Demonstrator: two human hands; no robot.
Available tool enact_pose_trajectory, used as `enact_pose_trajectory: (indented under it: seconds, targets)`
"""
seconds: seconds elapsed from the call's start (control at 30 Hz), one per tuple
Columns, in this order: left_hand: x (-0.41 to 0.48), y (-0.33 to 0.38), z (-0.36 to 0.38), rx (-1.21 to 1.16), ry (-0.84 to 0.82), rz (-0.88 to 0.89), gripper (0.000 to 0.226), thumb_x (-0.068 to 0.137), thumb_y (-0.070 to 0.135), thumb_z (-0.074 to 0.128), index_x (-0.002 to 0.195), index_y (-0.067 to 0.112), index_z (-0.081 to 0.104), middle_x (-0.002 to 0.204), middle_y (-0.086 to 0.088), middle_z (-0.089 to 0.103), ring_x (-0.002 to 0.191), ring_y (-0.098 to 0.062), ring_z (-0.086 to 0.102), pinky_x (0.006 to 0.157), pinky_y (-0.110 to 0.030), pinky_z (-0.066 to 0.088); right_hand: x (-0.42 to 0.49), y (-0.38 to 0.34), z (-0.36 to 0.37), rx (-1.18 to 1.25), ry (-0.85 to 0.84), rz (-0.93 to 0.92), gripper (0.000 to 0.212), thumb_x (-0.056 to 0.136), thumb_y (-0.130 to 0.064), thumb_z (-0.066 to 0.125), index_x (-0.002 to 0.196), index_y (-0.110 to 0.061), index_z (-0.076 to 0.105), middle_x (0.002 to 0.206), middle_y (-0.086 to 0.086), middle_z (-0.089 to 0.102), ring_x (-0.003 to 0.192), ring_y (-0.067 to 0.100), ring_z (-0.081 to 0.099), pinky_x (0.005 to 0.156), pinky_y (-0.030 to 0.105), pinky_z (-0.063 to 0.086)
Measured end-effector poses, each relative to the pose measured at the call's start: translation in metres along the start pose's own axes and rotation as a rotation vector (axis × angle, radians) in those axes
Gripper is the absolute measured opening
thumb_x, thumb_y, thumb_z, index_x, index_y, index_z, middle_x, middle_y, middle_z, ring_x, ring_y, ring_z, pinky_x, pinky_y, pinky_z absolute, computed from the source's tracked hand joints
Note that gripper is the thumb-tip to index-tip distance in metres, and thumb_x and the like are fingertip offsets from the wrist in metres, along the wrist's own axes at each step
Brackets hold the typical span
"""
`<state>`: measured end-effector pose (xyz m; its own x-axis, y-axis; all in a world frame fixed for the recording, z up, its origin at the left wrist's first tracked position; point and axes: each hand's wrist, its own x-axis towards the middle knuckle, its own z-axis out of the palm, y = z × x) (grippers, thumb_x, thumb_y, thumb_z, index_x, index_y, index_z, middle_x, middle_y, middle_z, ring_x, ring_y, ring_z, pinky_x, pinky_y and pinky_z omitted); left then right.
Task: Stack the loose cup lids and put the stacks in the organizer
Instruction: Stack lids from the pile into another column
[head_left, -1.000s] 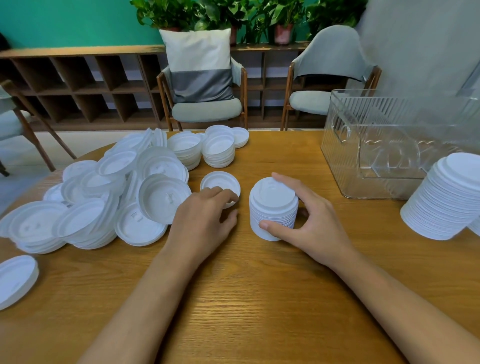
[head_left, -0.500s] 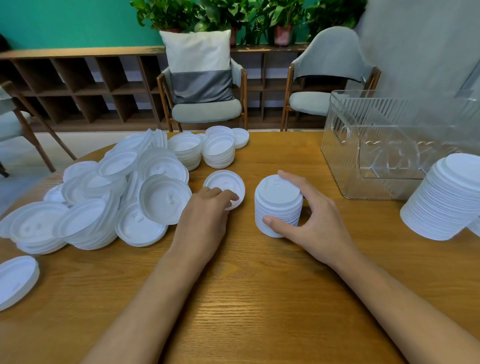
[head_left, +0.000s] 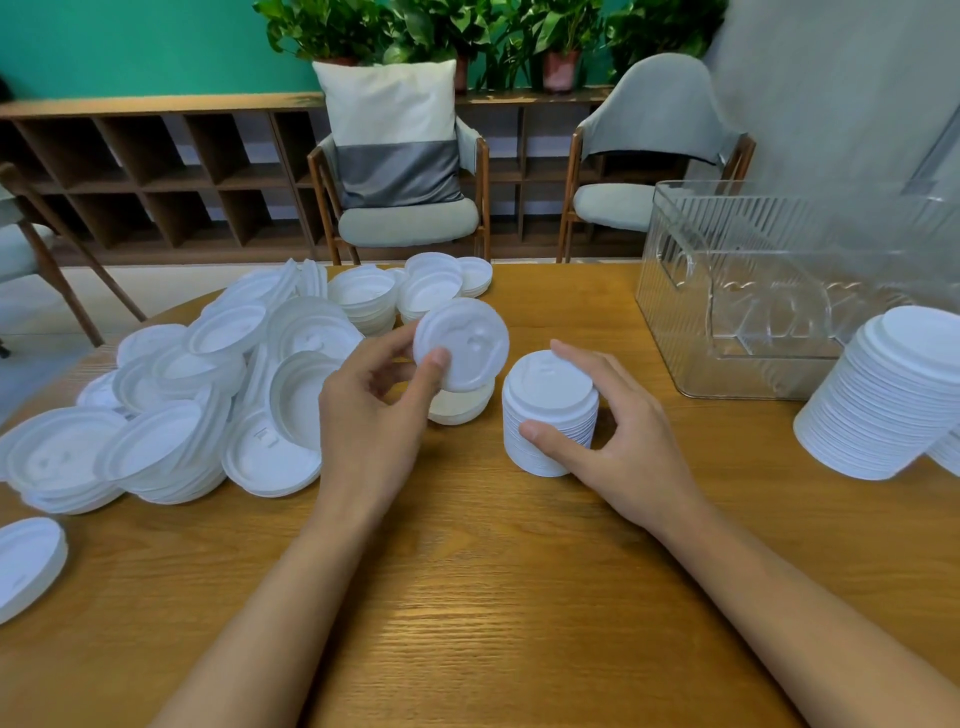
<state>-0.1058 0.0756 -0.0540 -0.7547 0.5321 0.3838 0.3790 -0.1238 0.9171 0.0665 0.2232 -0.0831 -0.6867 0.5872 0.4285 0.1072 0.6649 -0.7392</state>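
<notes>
A short stack of white cup lids (head_left: 549, 410) stands on the wooden table (head_left: 493, 597), and my right hand (head_left: 613, 441) holds it with thumb in front and fingers round the back. My left hand (head_left: 374, 410) pinches a single white lid (head_left: 462, 343), lifted and tilted just left of the stack. Another lid (head_left: 462, 405) lies on the table under it. A heap of loose lids (head_left: 208, 384) spreads across the left side. The clear plastic organizer (head_left: 753, 291) stands at the right rear.
A tall leaning stack of lids (head_left: 883, 400) stands at the right edge, near the organizer. Short lid stacks (head_left: 415, 291) sit behind the heap. One lid (head_left: 26, 561) lies at the left front. Chairs and a shelf stand beyond the table.
My left hand has picked a single lid up off the table and raised it, tilted, beside the stack. My right hand keeps holding the stack in place.
</notes>
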Motion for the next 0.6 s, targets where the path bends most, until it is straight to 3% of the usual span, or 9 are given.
enact_pose_trajectory:
  seconds: [0.1, 0.17, 0.27, 0.37, 0.43, 0.5, 0.6]
  targets:
    - [0.0, 0.008, 0.002, -0.218, -0.099, -0.169, 0.023, 0.103, 0.018, 0.066, 0.123, 0.025, 0.074, 0.11, 0.011, 0.079, 0.105, -0.011, 0.075, 0.083, -0.028, 0.063, -0.001, -0.001, 0.0, 0.034, -0.022, -0.006, 0.082, 0.081, -0.054, 0.08, 0.153, -0.04, 0.045, 0.138, -0.021, 0.055, 0.13, -0.007, 0.049, 0.098, 0.004, 0.037]
    - [0.0, 0.007, 0.005, -0.221, -0.157, -0.201, 0.026, 0.104, 0.019, 0.063, 0.128, 0.022, 0.073, 0.111, 0.006, 0.079, 0.104, -0.015, 0.075, 0.078, -0.028, 0.064, -0.001, -0.004, 0.0, 0.057, -0.062, 0.003, 0.088, 0.08, -0.054, 0.081, 0.156, -0.05, 0.035, 0.141, -0.025, 0.052, 0.132, -0.008, 0.048, 0.1, 0.006, 0.04]
    - [-0.002, -0.002, 0.009, -0.107, -0.193, -0.164, 0.031, 0.103, 0.024, 0.065, 0.134, 0.025, 0.07, 0.088, -0.005, 0.076, 0.083, -0.013, 0.073, 0.073, -0.027, 0.06, -0.002, -0.007, 0.002, 0.069, -0.097, -0.009, 0.095, 0.08, -0.051, 0.083, 0.156, -0.056, 0.026, 0.143, -0.028, 0.051, 0.132, -0.011, 0.047, 0.1, 0.003, 0.037]
    - [-0.007, -0.008, 0.014, 0.058, -0.227, -0.077, 0.024, 0.101, 0.029, 0.068, 0.124, 0.033, 0.072, 0.062, 0.004, 0.058, 0.068, -0.021, 0.064, 0.072, -0.032, 0.054, -0.002, -0.008, 0.004, 0.071, -0.112, -0.04, 0.092, 0.081, -0.05, 0.081, 0.157, -0.052, 0.029, 0.143, -0.026, 0.052, 0.134, -0.006, 0.048, 0.104, 0.008, 0.039]
    - [-0.011, -0.008, 0.016, 0.158, -0.244, -0.025, 0.017, 0.1, 0.035, 0.068, 0.116, 0.033, 0.074, 0.06, 0.012, 0.054, 0.064, -0.013, 0.056, 0.066, -0.023, 0.045, -0.002, -0.007, 0.005, 0.041, -0.109, -0.08, 0.085, 0.083, -0.049, 0.081, 0.156, -0.042, 0.04, 0.141, -0.022, 0.053, 0.134, -0.001, 0.049, 0.105, 0.012, 0.04]
    - [-0.011, -0.005, 0.014, 0.227, -0.251, -0.007, 0.022, 0.098, 0.046, 0.068, 0.116, 0.034, 0.074, 0.07, 0.015, 0.059, 0.07, -0.006, 0.057, 0.067, -0.013, 0.04, -0.002, -0.005, 0.004, 0.037, -0.106, -0.092, 0.08, 0.083, -0.047, 0.081, 0.154, -0.036, 0.046, 0.138, -0.019, 0.055, 0.131, 0.002, 0.051, 0.103, 0.011, 0.039]
    - [-0.006, -0.004, 0.006, 0.181, -0.39, 0.019, 0.045, 0.091, 0.051, 0.065, 0.134, 0.039, 0.065, 0.119, 0.019, 0.066, 0.114, 0.0, 0.061, 0.086, -0.009, 0.045, -0.002, -0.005, 0.005, 0.04, -0.12, -0.091, 0.079, 0.083, -0.049, 0.08, 0.153, -0.036, 0.046, 0.137, -0.018, 0.055, 0.13, 0.003, 0.051, 0.101, 0.009, 0.039]
